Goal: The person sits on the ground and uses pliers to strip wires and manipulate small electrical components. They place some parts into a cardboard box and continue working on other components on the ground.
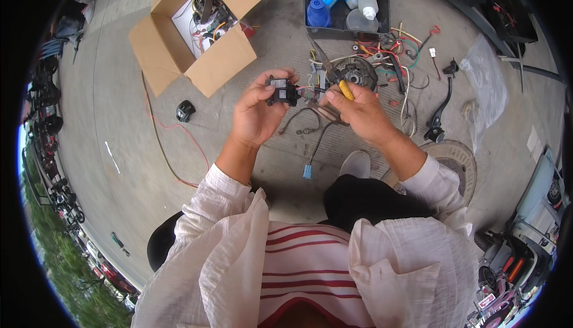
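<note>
My left hand [258, 104] is closed on a black handlebar switch housing [282, 91], its inner side turned up, thumb along its edge. Thin coloured wires run from the housing toward my right hand [361, 113]. That hand is wrapped round a hand tool with a yellow handle [345, 91]; its dark metal end points away from me, and its exact kind is partly hidden. The fingers also meet the wires, though which ones they pinch I cannot tell. Below them hangs a black cable ending in a light blue connector [307, 171]. A round dark metal hub part [361, 72] lies just behind.
An open cardboard box [161, 47] of wiring stands at the far left. A black tray [341, 33] holds tubes and bottles. Loose wires [412, 47], a brake lever [441, 110] and a plastic bag [480, 89] lie right. A small black switch piece [185, 111] sits left.
</note>
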Available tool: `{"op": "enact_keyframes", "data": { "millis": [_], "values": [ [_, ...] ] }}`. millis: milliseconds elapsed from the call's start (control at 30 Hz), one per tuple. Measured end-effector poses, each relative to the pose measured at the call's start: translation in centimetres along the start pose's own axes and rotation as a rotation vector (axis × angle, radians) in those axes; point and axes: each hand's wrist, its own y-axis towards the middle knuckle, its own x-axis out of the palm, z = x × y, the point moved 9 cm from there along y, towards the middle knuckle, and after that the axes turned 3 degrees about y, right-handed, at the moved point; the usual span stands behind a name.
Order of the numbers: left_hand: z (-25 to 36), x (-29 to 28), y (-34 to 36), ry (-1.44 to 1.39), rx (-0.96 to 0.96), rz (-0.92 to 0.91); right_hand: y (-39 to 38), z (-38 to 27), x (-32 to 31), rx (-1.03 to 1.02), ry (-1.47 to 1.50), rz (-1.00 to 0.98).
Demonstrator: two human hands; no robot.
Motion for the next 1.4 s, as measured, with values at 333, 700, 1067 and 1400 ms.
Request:
{"op": "enact_keyframes", "data": {
  "millis": [333,700,1067,1400],
  "values": [
    [-1.7,0.2,-0.2,-0.064,-0.428,-0.145,-0.5,-0.3,-0.1,-0.18,-0.095,-0.038],
    [5.5,5.0,0.4,1.473,0.279,-0.206,-0.3,3.3,-1.2,0.043,0.085,-0.173],
    [20.3,-1.6,-2.8,1.897,0.291,0.129,-2.4,7.3,0.8,0.105,-0.081,-0.36],
    [23.4,-4.1,-13.2,1.071,-0.15,0.133,-5.1,9.9,4.5,0.377,0.181,-0.645]
  ]
}}
